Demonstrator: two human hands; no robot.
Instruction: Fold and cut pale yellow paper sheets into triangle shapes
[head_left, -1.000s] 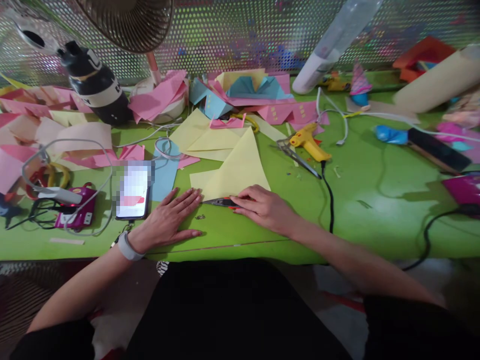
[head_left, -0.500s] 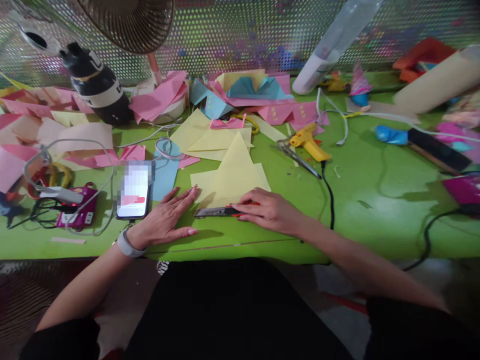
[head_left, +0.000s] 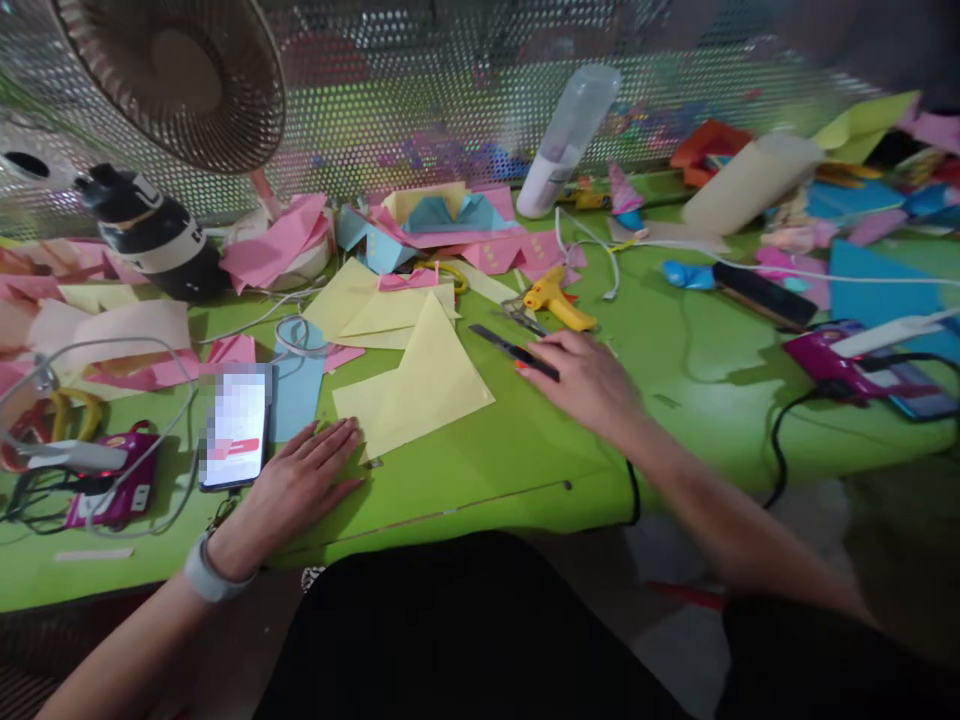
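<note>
My right hand (head_left: 589, 385) has its fingers closed over the back end of a utility knife (head_left: 499, 345), whose blade end points away to the left, right of the paper. A yellow paper sheet (head_left: 431, 390), folded to a pointed tip, lies in front of me. Flat on the green table (head_left: 487, 475) rests my left hand (head_left: 304, 485), its fingertips by the paper's lower left corner. Beyond the knife sits a yellow hot glue gun (head_left: 559, 298), with scissors (head_left: 521, 310) partly under it.
Left of the paper lies a lit phone (head_left: 236, 430), near a purple power strip (head_left: 124, 475) with cables. A black bottle (head_left: 154, 240), a fan (head_left: 180, 85) and pink paper pieces (head_left: 285, 240) stand behind. At right are a black-handled tool (head_left: 765, 295) and a second purple power strip (head_left: 844, 365).
My right hand has carried the knife off the paper's lower edge, to the right and towards the glue gun. My left hand stays flat beside the paper. The view has turned right.
</note>
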